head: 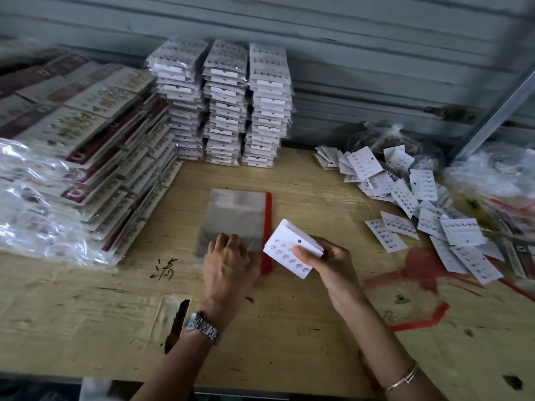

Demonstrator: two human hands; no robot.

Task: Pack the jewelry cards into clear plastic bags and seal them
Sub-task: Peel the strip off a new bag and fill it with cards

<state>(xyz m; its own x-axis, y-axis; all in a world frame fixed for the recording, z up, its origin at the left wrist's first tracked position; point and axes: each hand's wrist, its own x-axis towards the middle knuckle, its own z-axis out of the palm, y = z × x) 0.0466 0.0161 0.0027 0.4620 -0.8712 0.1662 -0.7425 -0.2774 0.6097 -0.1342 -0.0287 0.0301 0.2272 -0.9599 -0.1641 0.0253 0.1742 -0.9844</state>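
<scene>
A pile of clear plastic bags [236, 215] with a red strip along its right edge lies flat in the middle of the table. My left hand [228, 261] presses down on the pile's near end, fingers curled at its edge. My right hand [324, 261] holds a small stack of white jewelry cards [292, 246] with rows of studs, thumb on top, just right of the red strip. Loose jewelry cards [417, 204] lie scattered to the right.
Three tall stacks of bagged cards [228, 105] stand at the back against a grey wall. Larger bagged cards with dark red headers [86, 151] are piled on the left. Crumpled plastic bags [492, 175] sit at far right. The wooden table [289, 328] has red paint marks.
</scene>
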